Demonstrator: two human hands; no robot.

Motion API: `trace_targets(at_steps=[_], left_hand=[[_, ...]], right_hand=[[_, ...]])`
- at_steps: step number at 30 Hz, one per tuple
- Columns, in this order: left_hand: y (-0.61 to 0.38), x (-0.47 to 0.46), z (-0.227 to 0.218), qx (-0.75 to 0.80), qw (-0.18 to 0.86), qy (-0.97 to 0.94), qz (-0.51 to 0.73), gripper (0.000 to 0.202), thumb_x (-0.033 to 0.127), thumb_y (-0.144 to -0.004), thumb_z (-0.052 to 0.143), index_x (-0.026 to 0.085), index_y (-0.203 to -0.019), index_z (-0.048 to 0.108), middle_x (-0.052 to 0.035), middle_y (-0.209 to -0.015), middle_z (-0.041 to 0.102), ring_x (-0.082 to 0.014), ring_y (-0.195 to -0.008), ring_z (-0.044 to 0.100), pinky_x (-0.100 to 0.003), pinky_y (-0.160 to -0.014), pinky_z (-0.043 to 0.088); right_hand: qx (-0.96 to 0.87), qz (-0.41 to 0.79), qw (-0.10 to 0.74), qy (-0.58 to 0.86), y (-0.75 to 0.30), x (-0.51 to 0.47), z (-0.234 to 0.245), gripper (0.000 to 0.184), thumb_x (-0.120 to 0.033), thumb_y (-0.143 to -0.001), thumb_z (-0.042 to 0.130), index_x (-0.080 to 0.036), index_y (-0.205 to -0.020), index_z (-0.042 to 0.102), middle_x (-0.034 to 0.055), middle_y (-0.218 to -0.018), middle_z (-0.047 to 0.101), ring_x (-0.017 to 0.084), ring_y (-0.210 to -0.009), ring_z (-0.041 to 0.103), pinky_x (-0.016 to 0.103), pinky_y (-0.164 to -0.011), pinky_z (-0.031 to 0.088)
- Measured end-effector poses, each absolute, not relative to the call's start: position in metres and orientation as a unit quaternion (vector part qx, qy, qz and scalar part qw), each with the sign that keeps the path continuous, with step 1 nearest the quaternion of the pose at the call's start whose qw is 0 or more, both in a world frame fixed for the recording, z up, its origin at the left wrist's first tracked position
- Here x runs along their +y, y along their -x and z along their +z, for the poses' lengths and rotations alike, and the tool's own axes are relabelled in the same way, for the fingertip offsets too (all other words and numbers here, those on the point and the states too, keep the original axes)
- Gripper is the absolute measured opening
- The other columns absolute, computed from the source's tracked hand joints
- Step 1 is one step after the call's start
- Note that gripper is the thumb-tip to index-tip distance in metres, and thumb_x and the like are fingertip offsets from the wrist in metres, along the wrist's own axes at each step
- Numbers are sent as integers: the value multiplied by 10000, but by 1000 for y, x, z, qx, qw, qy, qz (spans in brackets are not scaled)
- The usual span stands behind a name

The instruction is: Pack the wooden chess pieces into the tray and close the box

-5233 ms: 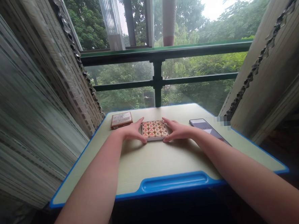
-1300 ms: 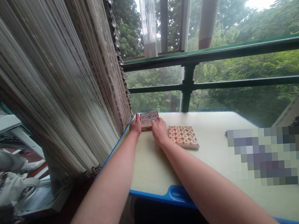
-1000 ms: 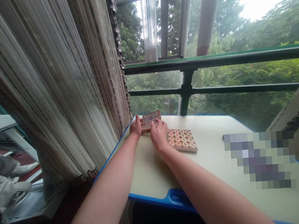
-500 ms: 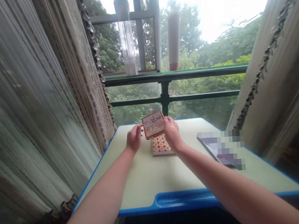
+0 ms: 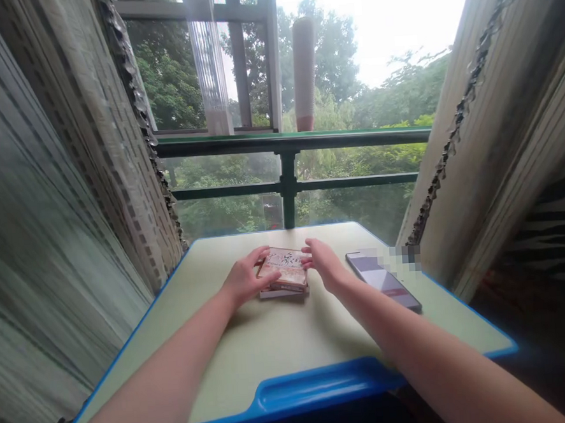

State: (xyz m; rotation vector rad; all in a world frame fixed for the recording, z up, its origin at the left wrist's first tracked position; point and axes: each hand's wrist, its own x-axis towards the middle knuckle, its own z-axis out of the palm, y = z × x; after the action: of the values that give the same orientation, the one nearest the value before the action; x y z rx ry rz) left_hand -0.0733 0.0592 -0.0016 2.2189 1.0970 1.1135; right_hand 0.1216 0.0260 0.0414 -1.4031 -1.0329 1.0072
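A Chinese chess box lid (image 5: 286, 265) with printed characters lies slightly askew over a shallow box base (image 5: 282, 294) on the table. The pieces are hidden beneath it. My left hand (image 5: 243, 279) holds the lid's left side, thumb along the front part and fingers at the far left corner. Beside the right edge is my right hand (image 5: 324, 263), its fingers apart and their tips at or close to the lid; whether they touch is unclear.
On the right of the pale table (image 5: 234, 367) lies a phone (image 5: 387, 285), partly blurred out. A blue tray groove (image 5: 316, 383) runs along the near edge. Curtains (image 5: 101, 139) hang on both sides, and a green railing (image 5: 288, 185) stands beyond the table.
The lid has come down from above the pieces onto the box base, covering them. My right hand has loosened from the lid, while my left has moved onto it. The view has shifted right.
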Motion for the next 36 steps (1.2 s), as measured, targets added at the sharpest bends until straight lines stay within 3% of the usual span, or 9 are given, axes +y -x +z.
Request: trace_targets(at_steps=[4, 8, 11, 16, 22, 29, 36], left_hand=[[75, 61, -1, 395, 204, -799, 404, 628, 512, -686, 613, 160, -1199, 522, -110, -1215, 581, -249, -1104, 554, -374, -898, 495], [80, 63, 2, 406, 174, -821, 361, 719, 523, -644, 652, 166, -1248, 493, -115, -1256, 548, -266, -1154, 508, -397, -949, 450], [84, 65, 0, 417, 177, -836, 309, 864, 528, -594, 692, 163, -1327, 415, -127, -1328, 482, -287, -1222, 440, -417, -1039, 350], [89, 70, -6, 441, 247, -818, 276, 1044, 524, -553, 725, 160, -1415, 262, -132, -1417, 371, -290, -1276, 378, -409, -1067, 307], [90, 69, -1, 444, 262, -807, 289, 933, 513, -568, 722, 139, -1355, 391, -112, -1368, 449, -273, -1264, 399, -382, -1081, 287], [91, 65, 4, 452, 208, -819, 286, 893, 519, -535, 737, 187, -1316, 457, -133, -1383, 421, -305, -1282, 368, -443, -1076, 276], [91, 65, 4, 432, 155, -843, 279, 851, 522, -540, 731, 177, -1273, 474, -119, -1211, 545, -289, -1166, 462, -441, -1031, 330]], right_hand=[[-459, 419, 551, 557, -125, 32, 34, 376, -281, -732, 398, -106, -1006, 587, 97, -913, 594, 137, -645, 543, 261, -592, 441], [-509, 337, 537, 582, -132, 32, 29, 349, -281, -705, 444, -133, -958, 634, 86, -957, 635, 178, -826, 573, 281, -739, 436], [-515, 289, 518, 619, -136, 32, 26, 395, -296, -715, 476, -126, -1045, 610, 116, -1075, 622, 201, -983, 556, 290, -841, 412], [-512, 319, 464, 648, -139, 37, 19, 513, -321, -734, 504, -81, -1187, 522, 166, -1146, 596, 222, -1025, 564, 295, -841, 423], [-530, 334, 453, 634, -140, 38, 17, 487, -307, -717, 529, -76, -1145, 557, 161, -1103, 626, 229, -999, 588, 307, -840, 442], [-556, 308, 462, 619, -141, 39, 17, 456, -265, -720, 518, -87, -1136, 575, 148, -1144, 613, 215, -1032, 578, 318, -908, 424], [-572, 317, 456, 604, -139, 45, 11, 413, -221, -729, 512, -109, -1119, 589, 121, -1156, 616, 195, -1020, 587, 289, -867, 460]])
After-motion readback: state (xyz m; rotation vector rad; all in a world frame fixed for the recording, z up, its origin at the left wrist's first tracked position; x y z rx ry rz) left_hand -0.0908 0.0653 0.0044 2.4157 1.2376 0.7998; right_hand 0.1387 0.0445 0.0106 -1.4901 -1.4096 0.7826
